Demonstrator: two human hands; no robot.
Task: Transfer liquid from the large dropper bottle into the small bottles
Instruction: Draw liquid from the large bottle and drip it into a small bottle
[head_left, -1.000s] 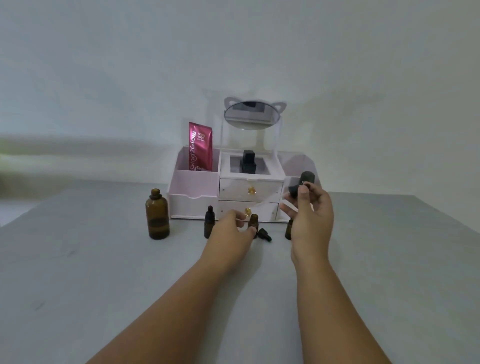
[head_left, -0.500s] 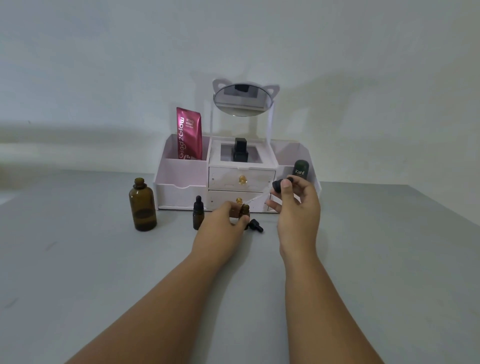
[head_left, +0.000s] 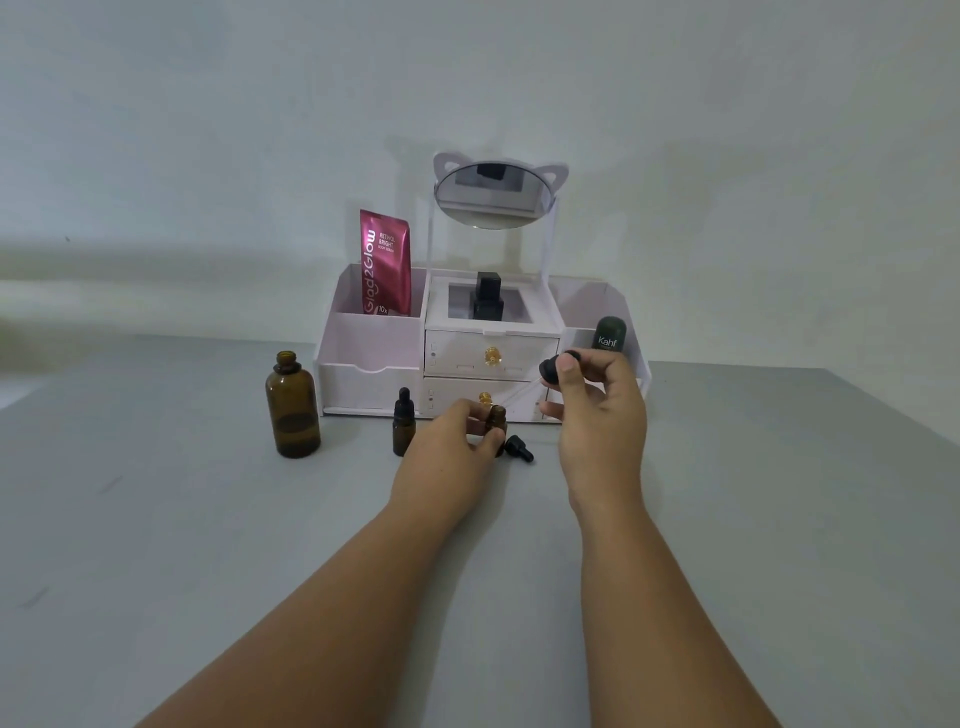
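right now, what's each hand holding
left hand: grips the uncapped small bottle
right hand: pinches the dropper by its black bulb

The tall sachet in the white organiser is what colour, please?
The tall sachet is magenta with white lettering; head view.

A plain pale wall (head_left: 208, 104) rises behind a grey table (head_left: 156, 519). A white organizer (head_left: 363, 364) with an oval mirror (head_left: 491, 195) stands at the table's far edge. The light is dim.
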